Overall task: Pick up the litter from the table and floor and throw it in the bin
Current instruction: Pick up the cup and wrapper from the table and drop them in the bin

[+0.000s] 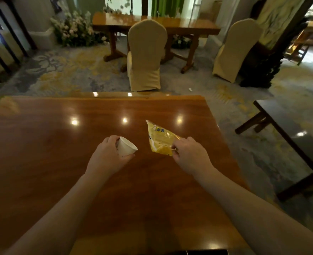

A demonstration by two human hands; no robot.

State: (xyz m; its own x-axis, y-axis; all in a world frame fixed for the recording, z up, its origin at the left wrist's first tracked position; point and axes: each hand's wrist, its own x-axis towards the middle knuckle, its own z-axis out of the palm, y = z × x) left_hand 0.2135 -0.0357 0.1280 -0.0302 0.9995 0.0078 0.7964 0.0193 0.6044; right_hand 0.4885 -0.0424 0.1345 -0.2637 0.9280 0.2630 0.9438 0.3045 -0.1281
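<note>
My left hand (106, 155) grips a white paper cup (126, 146), tipped on its side with the base pointing right, just above the polished wooden table (41, 144). To its right, my right hand (190, 153) pinches the lower corner of a yellow plastic wrapper (160, 138) with blue print, which stands up off the tabletop. A small white scrap of litter (190, 89) lies on the carpet beyond the table's far right corner. No bin is in view.
A cream-covered chair (145, 56) stands just past the table's far edge, another (233, 50) to the right. A second wooden table (115, 23) stands behind them. A dark bench (288, 129) sits on the right, with patterned carpet between.
</note>
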